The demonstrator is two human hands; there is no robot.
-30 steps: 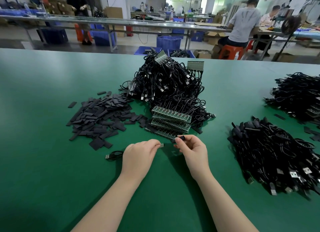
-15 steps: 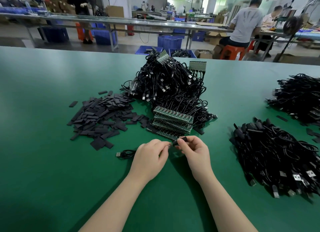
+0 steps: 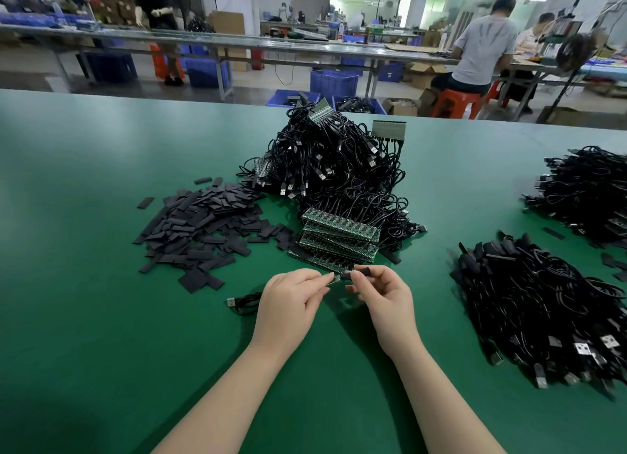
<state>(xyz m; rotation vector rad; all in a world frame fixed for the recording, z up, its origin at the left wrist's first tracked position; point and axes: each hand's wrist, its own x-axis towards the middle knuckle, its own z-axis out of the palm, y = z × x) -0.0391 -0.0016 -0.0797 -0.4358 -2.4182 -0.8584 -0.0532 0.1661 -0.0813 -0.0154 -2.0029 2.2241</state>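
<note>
My left hand (image 3: 291, 301) pinches a small green circuit board (image 3: 334, 279) at its fingertips; the board's black USB cable (image 3: 246, 302) trails left on the green table (image 3: 101, 318) behind that hand. My right hand (image 3: 383, 294) pinches a short black sleeve (image 3: 359, 271) between thumb and fingers. The sleeve's end meets the board's tip. Both hands hover just in front of a stack of green circuit board strips (image 3: 339, 238).
A pile of flat black sleeves (image 3: 203, 229) lies at the left. A tall heap of black USB cables (image 3: 336, 168) rises behind the board strips. Two more cable heaps (image 3: 543, 304) (image 3: 590, 192) lie at the right. People work at benches beyond the table.
My hands have come closer together, bringing the sleeve to the board's tip. The trailing USB cable has slid right toward my left hand.
</note>
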